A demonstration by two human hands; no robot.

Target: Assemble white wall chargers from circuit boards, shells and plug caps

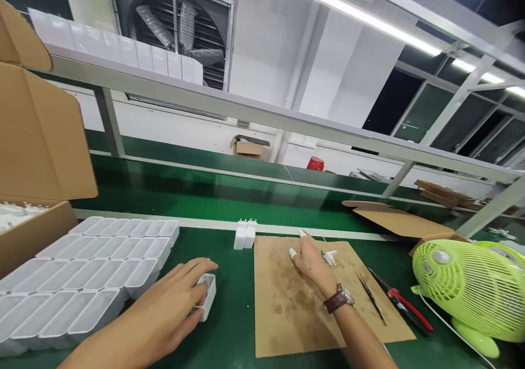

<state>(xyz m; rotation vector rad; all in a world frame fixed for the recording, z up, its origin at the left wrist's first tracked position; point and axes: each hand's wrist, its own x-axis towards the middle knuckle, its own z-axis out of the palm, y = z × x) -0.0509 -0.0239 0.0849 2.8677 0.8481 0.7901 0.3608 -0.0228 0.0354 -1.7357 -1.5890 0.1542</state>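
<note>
My left hand (176, 298) is closed around a small white open-topped plastic housing (209, 295), thumb and fingers on its walls, above the green bench. My right hand (314, 262) reaches over a stained cardboard sheet (283, 314), its fingers apart and white finger cots on two fingertips. Just to the right of that hand lies a white plug part (330, 257) with prongs, partly hidden by the hand. Two white plug adapters (245, 234) stand side by side at the sheet's far left corner.
Rows of white housings (102, 270) fill the left side, beside a cardboard box (45, 227) of white parts. Tweezers (372, 299) lie on the sheet. Red-handled pliers (404, 303) and a green fan (463, 287) are to the right. A shelf rail (266, 117) crosses above.
</note>
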